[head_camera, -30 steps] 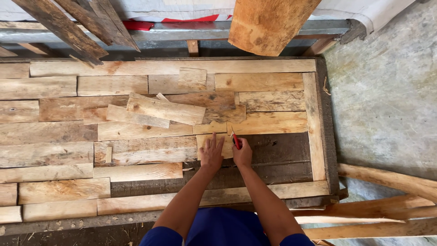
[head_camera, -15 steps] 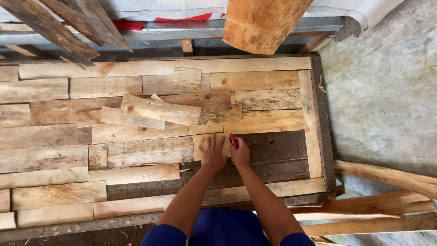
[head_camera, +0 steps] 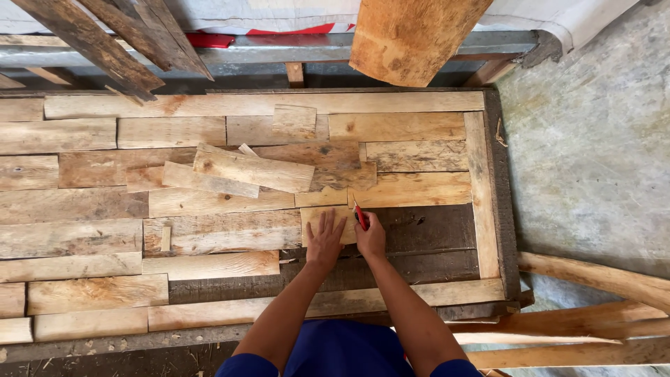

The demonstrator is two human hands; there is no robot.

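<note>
A wide dark panel lies flat and carries a patchwork of pale boards, most running with its long edges; its near right corner is the one bare patch, bounded by an upright strip along the right edge and a long slat along the near edge. Three loose offcuts lie skewed on top of the patchwork toward the middle, and one small square piece sits near the far edge. The short wooden piece being worked lies at the left rim of that bare patch, its long axis running with the long edges, its right end meeting the dark surface. The left hand lies flat on it, fingers spread and released, pressing rather than gripping. The right hand is just beside it at the piece's right end, fingers clenched around one red pencil, whose tip points toward the far edge at the piece's far right corner. Two hands, one pencil, one short piece.
</note>
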